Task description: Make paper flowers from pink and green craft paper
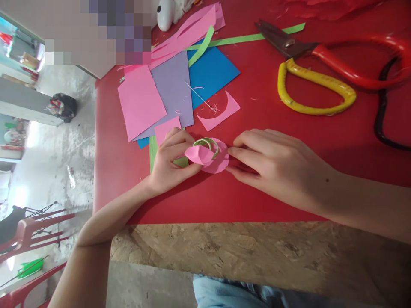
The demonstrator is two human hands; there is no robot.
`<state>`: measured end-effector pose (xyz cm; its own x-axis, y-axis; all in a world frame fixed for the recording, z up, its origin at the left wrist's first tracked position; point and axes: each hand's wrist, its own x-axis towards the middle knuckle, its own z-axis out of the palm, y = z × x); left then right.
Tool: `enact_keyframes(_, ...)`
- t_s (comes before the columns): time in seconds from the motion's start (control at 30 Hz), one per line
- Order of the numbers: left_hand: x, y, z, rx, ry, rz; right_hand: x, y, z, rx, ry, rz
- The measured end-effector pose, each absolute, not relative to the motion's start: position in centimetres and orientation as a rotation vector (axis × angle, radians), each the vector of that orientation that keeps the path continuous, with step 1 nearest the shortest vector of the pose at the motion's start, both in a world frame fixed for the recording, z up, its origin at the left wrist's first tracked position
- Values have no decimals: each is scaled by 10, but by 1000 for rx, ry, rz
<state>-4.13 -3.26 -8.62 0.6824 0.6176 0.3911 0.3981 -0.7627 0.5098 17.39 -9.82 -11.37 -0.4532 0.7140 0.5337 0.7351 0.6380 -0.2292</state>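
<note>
Two sides of the pink disc [221, 164] are pinched, three o'clock by the right hand [272, 158], nine, at the folded flap [197, 155], by the left hand [170, 160]; light pressure is advised near the green loops [205, 139].

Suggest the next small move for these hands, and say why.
Probably curl the right edge of the pink disc inward with the right hand while the left hand steadies it. The right fingertips are at that edge, which looks fairly flat, whereas the pink flap on the left curves up beside the green ring.
</note>
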Motion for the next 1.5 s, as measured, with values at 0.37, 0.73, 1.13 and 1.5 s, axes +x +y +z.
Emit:
enact_keyframes(0.37,-41,-35,-85,2532,798,737,172,-97,-115,-1134,-2253,-65)
enact_keyframes(0.73,-41,-33,-89,2548,765,801,172,-96,-114,-1096,-2268,-38)
enact_keyframes(1.13,-40,-34,-90,2458,772,795,174,-98,-116,-1114,-2268,-43)
enact_keyframes(1.5,-42,-33,-86,2510,782,758,172,-96,-116,-1099,-2263,-39)
